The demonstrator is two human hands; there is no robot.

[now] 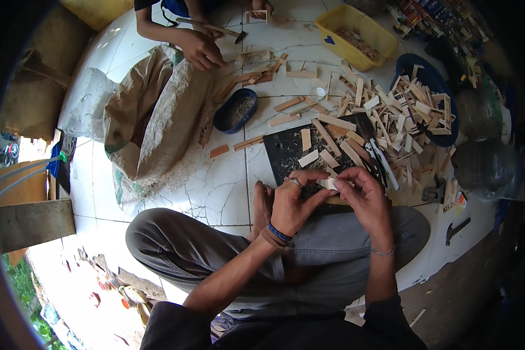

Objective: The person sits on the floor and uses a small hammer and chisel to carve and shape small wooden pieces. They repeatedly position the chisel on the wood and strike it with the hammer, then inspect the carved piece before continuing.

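A small pale wood piece (329,183) is pinched between my two hands over the near edge of a black board (272,153). My left hand (296,201), wearing a ring, grips its left end with thumb and fingers. My right hand (364,200) closes on the other end; the fingers partly cover the piece. Wood shavings and several cut pieces lie on the board, among them a short light block (309,158) and a long strip (326,136). At the board's right side rest slim tools, one with a pale handle (388,174).
Across from me, a person's hand (203,52) reaches over wood strips near a hammer (213,26); their other hand holds a small wooden frame (256,11). A yellow tub (326,26), blue dish (218,122), blue basin (454,125), sack (157,125) and second hammer (457,230) surround the board.
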